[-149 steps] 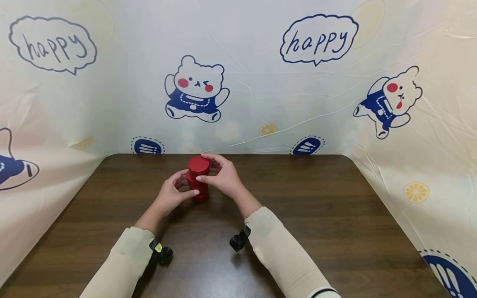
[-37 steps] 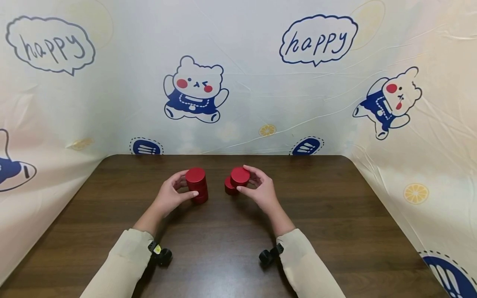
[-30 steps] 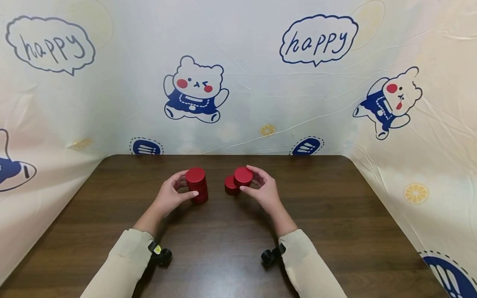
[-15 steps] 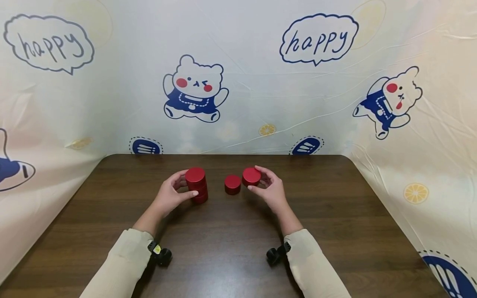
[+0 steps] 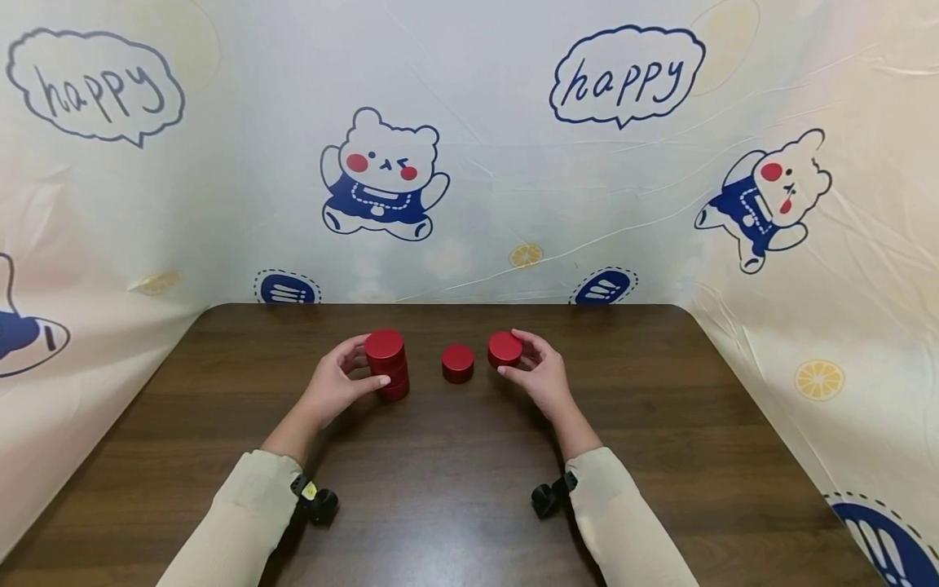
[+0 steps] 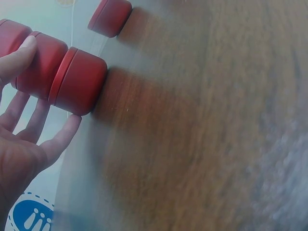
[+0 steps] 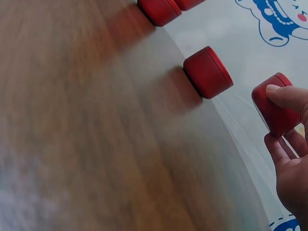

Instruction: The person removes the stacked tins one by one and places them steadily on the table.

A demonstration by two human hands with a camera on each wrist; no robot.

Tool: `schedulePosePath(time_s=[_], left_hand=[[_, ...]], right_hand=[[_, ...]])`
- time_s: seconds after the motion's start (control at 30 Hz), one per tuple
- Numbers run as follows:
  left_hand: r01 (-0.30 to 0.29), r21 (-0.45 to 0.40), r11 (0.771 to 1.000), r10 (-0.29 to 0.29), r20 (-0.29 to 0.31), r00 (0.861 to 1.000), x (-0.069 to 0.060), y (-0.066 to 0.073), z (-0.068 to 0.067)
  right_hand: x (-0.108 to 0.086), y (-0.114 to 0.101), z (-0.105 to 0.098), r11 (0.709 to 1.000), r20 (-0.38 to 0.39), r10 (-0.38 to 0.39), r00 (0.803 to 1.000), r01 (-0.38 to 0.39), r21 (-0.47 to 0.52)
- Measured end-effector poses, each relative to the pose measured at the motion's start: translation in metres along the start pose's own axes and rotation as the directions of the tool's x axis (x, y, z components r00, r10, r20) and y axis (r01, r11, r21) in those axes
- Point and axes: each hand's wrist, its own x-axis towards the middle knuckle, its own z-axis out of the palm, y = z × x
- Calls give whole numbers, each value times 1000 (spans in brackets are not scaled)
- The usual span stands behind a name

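Three red lidded tins (image 5: 385,346), stacked upright on the table (image 5: 469,497), gripped by the left hand (image 5: 333,383): thumb on the near side of the middle tin, other fingers spread around the far side, stack between. One loose tin (image 5: 458,364), red, upright on the table between the hands, touching neither. One held tin (image 5: 504,350), red, pinched between thumb and fingers of the right hand (image 5: 543,379), near the loose tin; raised off the table in the right wrist view. Lettering: "happy" in two blue-outlined speech bubbles (image 5: 627,77). Table: dark brown wood grain, rounded far corners, soft glare at the near side. Surround: pale backdrop (image 5: 499,187) with printed bears (image 5: 377,204), blue badges and orange slices. Also: two cream sleeves (image 5: 235,509), one black camera (image 5: 320,505) at each wrist.
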Motion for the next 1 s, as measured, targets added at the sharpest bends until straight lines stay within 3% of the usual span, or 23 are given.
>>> schedulePosePath(time_s=[0.27,0.57,1.0], left_hand=[[10,-3,1000,-10,-3,1000,0,-3,-1],[10,-15,1000,-10,2,1000,1,-6,-1],[18,-11,1000,-18,-3,1000,1,-4,0]], right_hand=[[2,9,-1,999,-2,41,999,-41,-35],[3,14,0,983,3,70,998,-68,-170],[3,14,1,957,-8,72,997,-72,-282]])
